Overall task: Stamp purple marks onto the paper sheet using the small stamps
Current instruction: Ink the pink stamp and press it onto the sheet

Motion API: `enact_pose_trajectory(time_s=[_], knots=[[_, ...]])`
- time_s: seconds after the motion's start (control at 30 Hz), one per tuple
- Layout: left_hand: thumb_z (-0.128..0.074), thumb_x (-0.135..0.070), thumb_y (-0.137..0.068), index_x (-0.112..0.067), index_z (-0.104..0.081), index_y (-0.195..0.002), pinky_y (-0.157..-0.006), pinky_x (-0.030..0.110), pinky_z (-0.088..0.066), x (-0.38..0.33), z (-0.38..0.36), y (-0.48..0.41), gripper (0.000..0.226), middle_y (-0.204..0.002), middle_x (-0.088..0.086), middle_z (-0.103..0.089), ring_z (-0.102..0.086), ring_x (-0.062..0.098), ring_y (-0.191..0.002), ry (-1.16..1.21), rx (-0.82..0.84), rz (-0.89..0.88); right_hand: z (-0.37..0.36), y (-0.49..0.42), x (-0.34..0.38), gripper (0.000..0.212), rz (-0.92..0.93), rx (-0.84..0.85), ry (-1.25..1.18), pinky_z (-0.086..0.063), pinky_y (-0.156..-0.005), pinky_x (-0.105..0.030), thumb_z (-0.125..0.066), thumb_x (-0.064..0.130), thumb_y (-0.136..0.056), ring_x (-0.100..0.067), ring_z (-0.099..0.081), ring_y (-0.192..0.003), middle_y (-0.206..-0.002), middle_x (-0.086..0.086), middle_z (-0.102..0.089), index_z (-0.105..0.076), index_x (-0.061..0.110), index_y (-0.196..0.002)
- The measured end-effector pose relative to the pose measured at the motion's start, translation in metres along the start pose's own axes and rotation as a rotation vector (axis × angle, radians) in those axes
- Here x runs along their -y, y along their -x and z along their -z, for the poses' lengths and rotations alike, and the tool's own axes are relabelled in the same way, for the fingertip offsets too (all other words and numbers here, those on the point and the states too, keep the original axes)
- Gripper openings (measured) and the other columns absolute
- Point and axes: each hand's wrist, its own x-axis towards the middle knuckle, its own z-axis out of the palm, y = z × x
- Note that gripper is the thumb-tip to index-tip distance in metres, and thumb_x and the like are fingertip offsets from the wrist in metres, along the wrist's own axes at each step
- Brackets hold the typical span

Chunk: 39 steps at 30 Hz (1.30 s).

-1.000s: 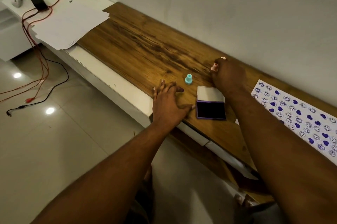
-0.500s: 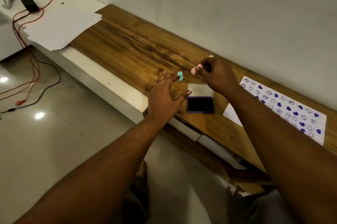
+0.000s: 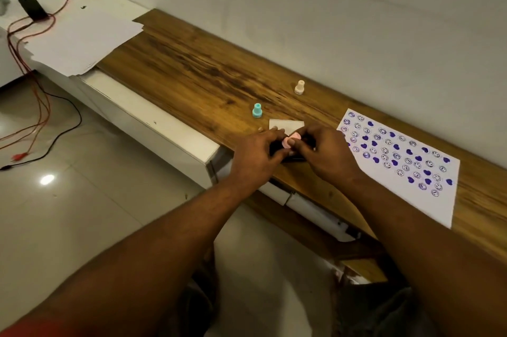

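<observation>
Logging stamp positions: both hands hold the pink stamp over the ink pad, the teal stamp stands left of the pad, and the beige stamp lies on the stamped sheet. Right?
Not quite. In the head view the beige stamp stands on the bare wooden shelf near the wall, off the stamped sheet. The rest holds.

**No readable text from my seat**

I find no words, brand names or numbers that I can read anywhere in the head view. The only signs I can make out are on the paper sheet [image 3: 406, 164]: rows of purple stamped marks, some solid hearts, others small circled smiley faces. Details inside the circles are too small for me to tell apart. The stack of white papers [image 3: 79, 37] at far left looks blank
</observation>
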Motion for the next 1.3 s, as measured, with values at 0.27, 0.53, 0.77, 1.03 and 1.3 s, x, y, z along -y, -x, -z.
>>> enact_pose_trajectory(time_s=[0.27, 0.53, 0.77, 1.03, 1.3], knots=[[-0.077, -0.036, -0.095, -0.023, -0.07, -0.136, -0.106, 0.04, -0.055, 0.029, 0.011, -0.017, 0.044, -0.133, -0.008, -0.072, -0.062, 0.006, -0.126, 0.174, 0.075, 0.152, -0.01, -0.03, -0.006, 0.024, 0.23, 0.077, 0.159, -0.054, -0.083, -0.035, -0.066, 0.031, -0.101, -0.018, -0.066, -0.1, -0.113, -0.001, -0.074, -0.074, 0.018, -0.119], [-0.072, -0.046, -0.096, -0.032, -0.072, -0.133, -0.129, 0.052, -0.012, 0.064, 0.014, -0.022, 0.039, -0.159, -0.001, -0.051, -0.025, 0.025, -0.158, -0.166, -0.071, 0.175, -0.007, -0.046, -0.023, 0.032, 0.15, -0.048, 0.084, -0.044, -0.066, -0.023, -0.068, 0.042, -0.099, -0.008, -0.06, -0.084, -0.102, 0.006, -0.073, -0.073, 0.02, -0.122], [-0.07, -0.053, -0.095, -0.035, -0.07, -0.136, -0.129, 0.049, -0.004, 0.072, 0.009, -0.019, 0.044, -0.167, 0.0, -0.04, -0.019, 0.025, -0.16, -0.231, -0.085, 0.221, -0.005, -0.043, -0.025, 0.034, 0.161, -0.029, 0.062, -0.042, -0.065, -0.019, -0.067, 0.043, -0.099, -0.007, -0.06, -0.085, -0.105, 0.005, -0.073, -0.073, 0.019, -0.122], [-0.066, -0.056, -0.097, -0.038, -0.063, -0.143, -0.13, 0.051, -0.001, 0.076, 0.006, -0.021, 0.049, -0.17, 0.0, -0.034, -0.014, 0.026, -0.162, -0.261, -0.062, 0.206, -0.003, -0.041, -0.035, 0.026, 0.16, 0.003, 0.07, -0.043, -0.064, -0.019, -0.069, 0.037, -0.1, -0.005, -0.062, -0.086, -0.102, 0.008, -0.072, -0.074, 0.021, -0.119], [-0.06, -0.066, -0.095, -0.028, -0.06, -0.148, -0.13, 0.052, -0.009, 0.069, 0.004, -0.021, 0.065, -0.165, -0.001, -0.044, -0.024, 0.022, -0.159, -0.224, -0.128, 0.152, -0.002, -0.041, -0.038, 0.032, 0.149, -0.01, 0.103, -0.047, -0.065, -0.022, -0.068, 0.042, -0.1, -0.008, -0.063, -0.085, -0.097, 0.013, -0.066, -0.072, 0.021, -0.123]])
